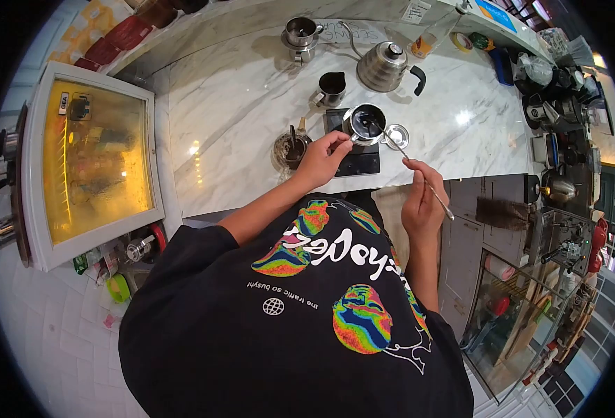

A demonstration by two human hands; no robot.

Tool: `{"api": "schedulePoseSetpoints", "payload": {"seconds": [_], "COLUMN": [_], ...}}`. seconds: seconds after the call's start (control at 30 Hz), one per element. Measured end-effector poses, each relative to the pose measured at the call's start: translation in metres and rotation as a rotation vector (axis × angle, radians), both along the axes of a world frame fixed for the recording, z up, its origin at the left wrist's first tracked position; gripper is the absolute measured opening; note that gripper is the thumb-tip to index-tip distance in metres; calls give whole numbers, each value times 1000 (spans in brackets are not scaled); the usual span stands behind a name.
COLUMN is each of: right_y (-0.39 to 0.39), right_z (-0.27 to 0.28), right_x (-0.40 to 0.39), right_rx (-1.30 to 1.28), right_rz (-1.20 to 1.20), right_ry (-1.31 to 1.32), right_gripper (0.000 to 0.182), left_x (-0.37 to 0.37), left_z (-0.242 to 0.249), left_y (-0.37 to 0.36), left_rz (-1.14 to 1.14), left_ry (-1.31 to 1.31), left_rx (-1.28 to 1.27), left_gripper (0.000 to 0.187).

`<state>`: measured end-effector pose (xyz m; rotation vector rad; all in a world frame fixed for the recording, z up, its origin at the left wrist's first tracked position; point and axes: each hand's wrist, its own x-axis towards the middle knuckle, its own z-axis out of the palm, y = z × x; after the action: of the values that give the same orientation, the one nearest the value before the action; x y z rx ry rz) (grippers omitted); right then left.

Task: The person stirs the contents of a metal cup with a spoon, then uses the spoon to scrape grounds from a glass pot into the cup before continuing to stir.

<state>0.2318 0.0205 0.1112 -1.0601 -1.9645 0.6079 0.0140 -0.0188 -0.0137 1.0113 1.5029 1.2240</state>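
A small metal cup [364, 125] with dark contents sits over a black scale [358, 166] near the counter's front edge. My left hand [327, 157] pinches the cup's handle at its near left side. Between the fingers of my right hand [423, 198] is a long thin metal spoon [405, 157], its far end reaching into the cup. Just right of the cup lies a round metal lid [397, 136]. To the left of my left hand stands a glass jar [282, 148] with dark contents and a dark spoon in it.
Behind the scale are a metal pitcher [332, 88], stacked metal drip filters [300, 43] and a gooseneck kettle [382, 68]. A bottle with an orange label [424, 45] stands farther back. On the left is a yellow-lit glass-door fridge [98, 160]. Equipment lines the right-hand counter.
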Motion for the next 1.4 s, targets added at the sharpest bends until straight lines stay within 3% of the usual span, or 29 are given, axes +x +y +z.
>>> {"api": "schedulePoseSetpoints", "payload": {"seconds": [1.4], "right_y": [6], "right_z": [11], "right_x": [-17], "right_rx": [242], "right_rz": [-54], "right_ry": [-146], "right_gripper": [10], "left_x": [0], "left_z": [2], "left_y": [-2], "left_rz": [-36], "left_ry": [6], "left_rx": [6], "left_gripper": [28]}}
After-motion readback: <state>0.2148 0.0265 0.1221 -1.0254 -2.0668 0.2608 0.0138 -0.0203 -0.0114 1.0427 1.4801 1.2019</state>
